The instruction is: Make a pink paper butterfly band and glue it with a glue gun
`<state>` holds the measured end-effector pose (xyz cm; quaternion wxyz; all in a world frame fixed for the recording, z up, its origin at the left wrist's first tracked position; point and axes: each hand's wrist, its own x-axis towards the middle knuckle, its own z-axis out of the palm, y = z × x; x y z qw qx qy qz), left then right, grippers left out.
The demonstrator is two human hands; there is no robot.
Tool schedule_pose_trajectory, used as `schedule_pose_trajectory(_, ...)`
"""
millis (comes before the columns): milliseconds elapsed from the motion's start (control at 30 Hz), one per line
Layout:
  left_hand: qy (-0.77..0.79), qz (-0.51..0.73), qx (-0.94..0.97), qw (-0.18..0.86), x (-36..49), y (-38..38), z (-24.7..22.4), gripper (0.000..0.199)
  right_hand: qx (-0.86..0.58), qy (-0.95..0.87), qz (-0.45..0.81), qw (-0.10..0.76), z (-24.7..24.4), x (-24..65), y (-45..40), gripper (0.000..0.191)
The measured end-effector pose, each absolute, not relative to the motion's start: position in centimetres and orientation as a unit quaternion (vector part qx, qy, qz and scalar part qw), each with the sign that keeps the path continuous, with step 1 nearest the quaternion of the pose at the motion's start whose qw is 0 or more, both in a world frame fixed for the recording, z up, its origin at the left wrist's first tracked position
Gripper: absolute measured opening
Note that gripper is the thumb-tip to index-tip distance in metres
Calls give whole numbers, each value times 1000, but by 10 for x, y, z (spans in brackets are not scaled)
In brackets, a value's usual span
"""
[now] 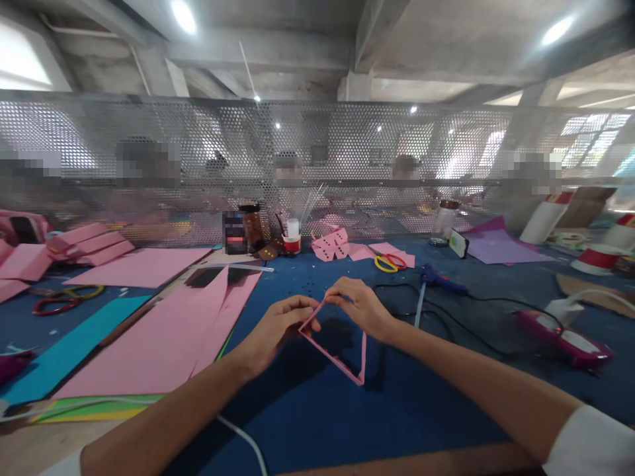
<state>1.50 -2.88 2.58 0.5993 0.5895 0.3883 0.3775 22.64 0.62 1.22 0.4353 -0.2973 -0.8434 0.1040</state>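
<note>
A thin pink paper frame with sharp corners is held above the dark blue table. My left hand pinches its left side near a corner, the fingers partly behind the strip. At the upper corner, my right hand grips the frame between thumb and fingers. The frame's lower corner points toward me, and its right side rises toward my right wrist. The hands are close together but apart.
Pink sheets lie at the left beside a blue strip. Yellow-red scissors, a blue glue gun and a magenta power strip are ahead and right. A perforated screen stands behind, with people beyond it.
</note>
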Motion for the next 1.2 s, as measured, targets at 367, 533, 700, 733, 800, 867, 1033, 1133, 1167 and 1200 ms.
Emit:
schedule_pose_trajectory(367, 370, 312, 493, 723, 13, -30, 27, 21, -272, -861, 105, 417, 11, 228, 7, 17)
schedule_pose_trajectory(533, 338, 310, 464, 758, 12, -28, 22, 20, -275, -871, 100, 396, 9, 227, 7, 16)
schedule_pose_trajectory(700, 329, 308, 449, 772, 13, -29, 24, 20, -268, -875, 98, 391, 12, 227, 3, 12)
schedule_pose_trajectory(733, 330, 308, 447, 772, 13, -30, 24, 19, -266, -875, 98, 392, 12, 226, 2, 12)
schedule_pose_trajectory(800, 330, 308, 442, 776, 13, -31, 24, 18, -262, -876, 96, 393, 13, 226, 1, 12)
schedule_pose_trajectory(867, 319, 309, 440, 781, 12, -31, 23, 16, -277, -870, 94, 397, 15, 225, -1, 12)
schedule_pose_trajectory(1033, 301, 316, 436, 787, 10, -29, 21, 13, -348, -845, 107, 392, 28, 232, -13, 11)
schedule_pose_trajectory(1133, 305, 324, 426, 787, 10, -29, 22, 11, -330, -866, 134, 352, 38, 241, -32, 25)
schedule_pose_trajectory(1167, 305, 324, 426, 787, 10, -29, 23, 10, -318, -874, 148, 336, 40, 243, -39, 27)
schedule_pose_trajectory(1200, 305, 323, 429, 787, 11, -29, 23, 11, -302, -883, 156, 325, 41, 245, -45, 27)
